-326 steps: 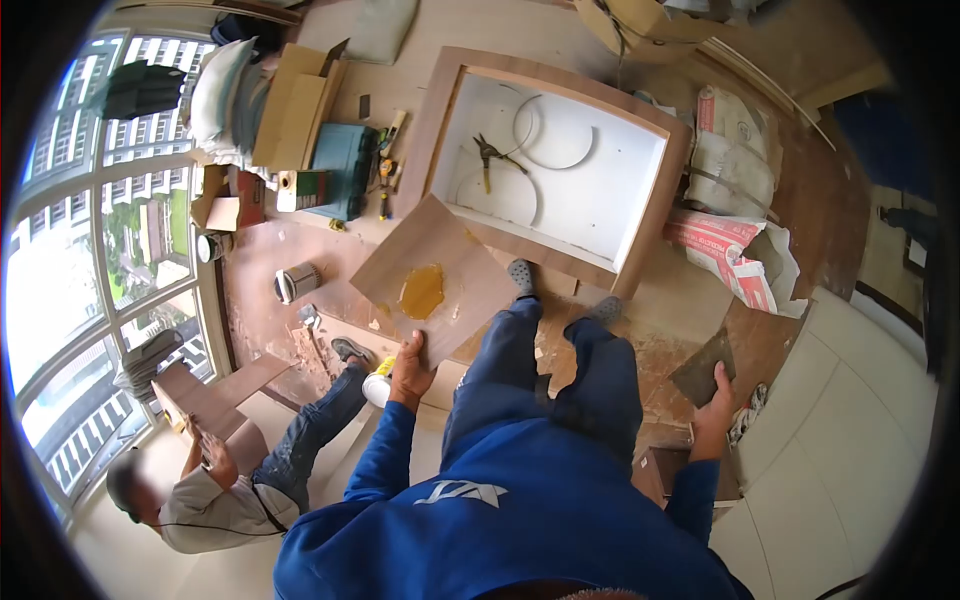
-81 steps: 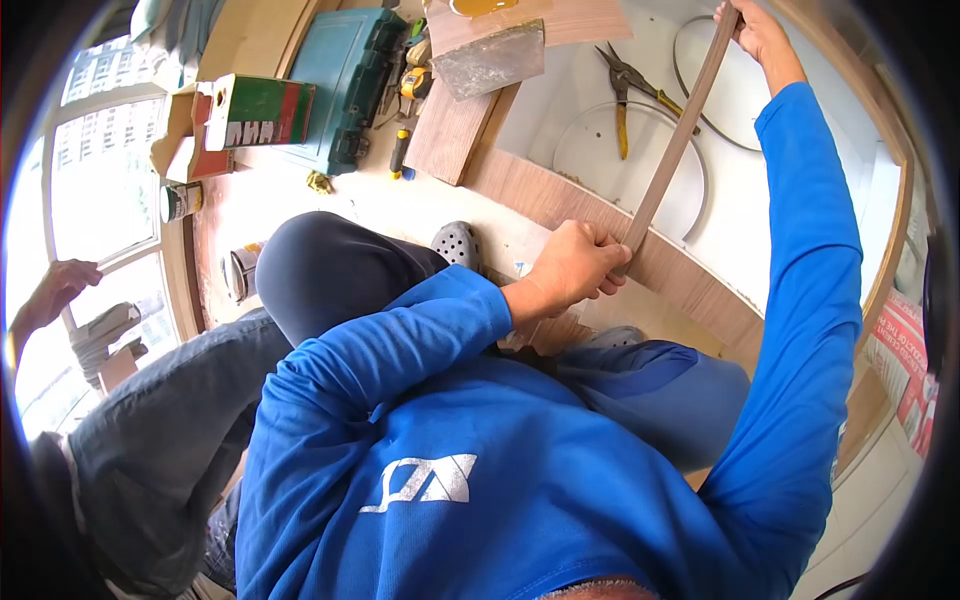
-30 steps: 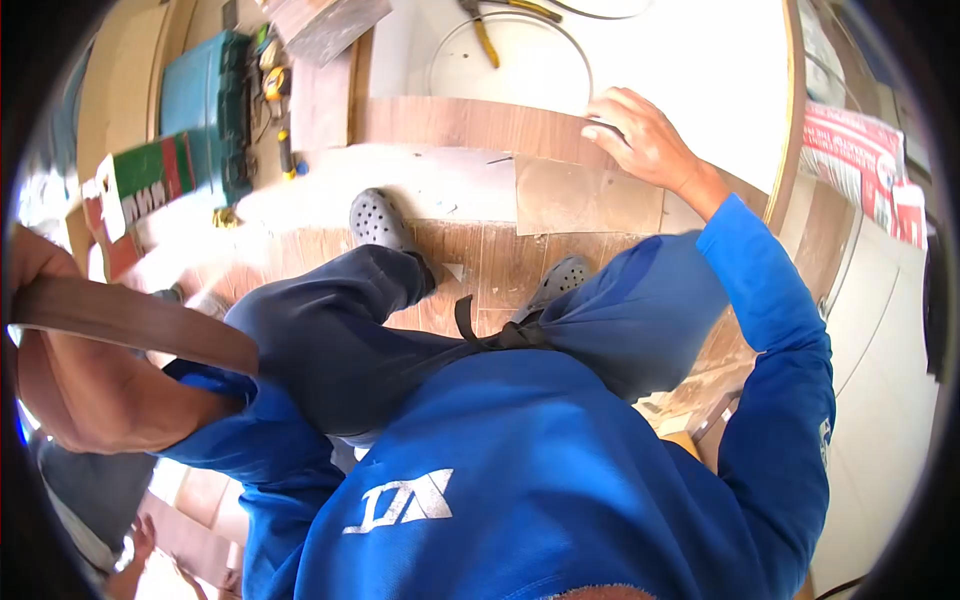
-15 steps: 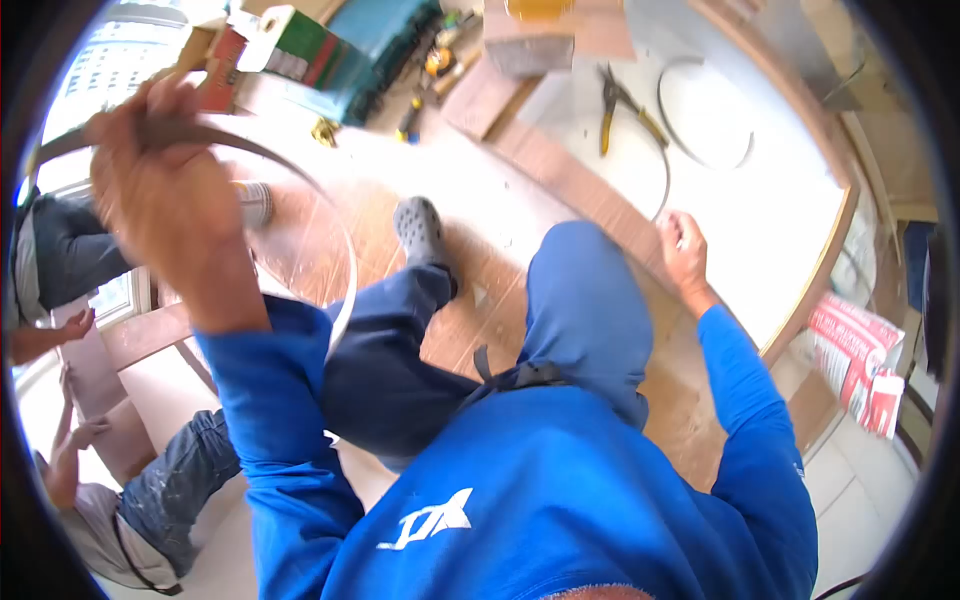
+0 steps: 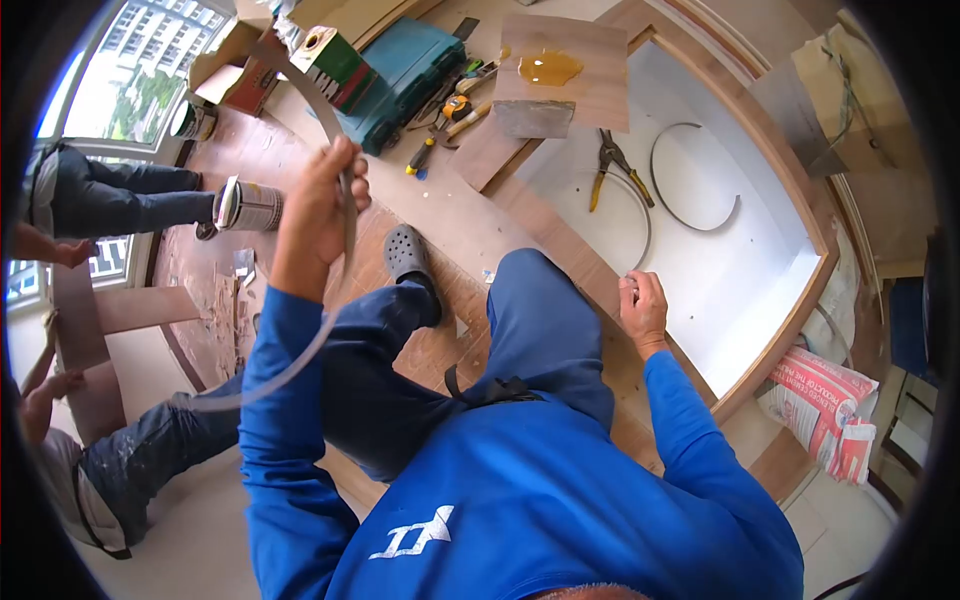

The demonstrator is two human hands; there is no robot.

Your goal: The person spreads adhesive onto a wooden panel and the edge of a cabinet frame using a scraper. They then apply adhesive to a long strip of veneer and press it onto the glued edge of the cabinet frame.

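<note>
My left hand (image 5: 322,212) is closed around a long, thin grey edging strip (image 5: 322,105). The strip rises past the fingers at the top and curves down below the fist, across my blue sleeve. My right hand (image 5: 645,308) is curled shut at the near edge of a shallow white-bottomed wooden frame (image 5: 765,305); I cannot tell what its fingers hold. The end of a second curved strip (image 5: 648,225) comes right up to those fingers. Inside the frame lie pliers with yellow handles (image 5: 610,170) and another bent strip (image 5: 690,222).
A board (image 5: 605,45) with amber glue and a metal scraper (image 5: 535,118) overlap the frame's far corner. Beyond are hand tools (image 5: 455,108), a teal toolbox (image 5: 415,75) and a can (image 5: 250,205). Co-workers (image 5: 110,195) are at left. A cement bag (image 5: 820,405) sits at right.
My left hand has moved right, away from the window side, carrying the strip with it. The view has shifted; my right hand stays closed by the frame's edge.
</note>
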